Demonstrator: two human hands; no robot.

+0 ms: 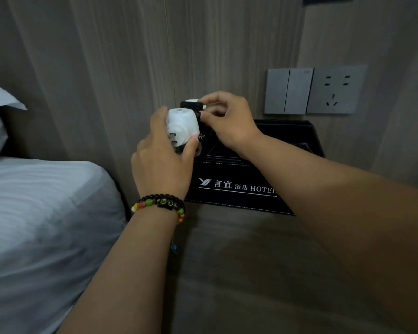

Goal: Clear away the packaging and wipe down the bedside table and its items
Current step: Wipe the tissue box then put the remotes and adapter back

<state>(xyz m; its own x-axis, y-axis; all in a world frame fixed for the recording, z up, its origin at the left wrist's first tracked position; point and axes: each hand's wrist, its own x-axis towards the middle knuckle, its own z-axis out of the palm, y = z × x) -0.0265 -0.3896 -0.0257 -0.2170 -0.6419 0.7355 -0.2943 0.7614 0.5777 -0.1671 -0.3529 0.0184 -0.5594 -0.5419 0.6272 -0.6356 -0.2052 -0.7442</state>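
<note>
The left hand [162, 153] grasps a white plug-in device [182, 126] with two flat prongs facing the camera, held in the air above the bench [239, 261], at about 11 o'clock from the black hotel tray [237, 189]. The right hand [227, 121] pinches a small black-and-white item [191, 104] just behind it; what that is I cannot tell. The device looks like light, rigid, smooth plastic, probably slippery under a cloth, so holding the rounded body and keeping off the prongs seems wisest. Wall switches [288, 91] and a socket [336, 90] sit at 2 o'clock
</note>
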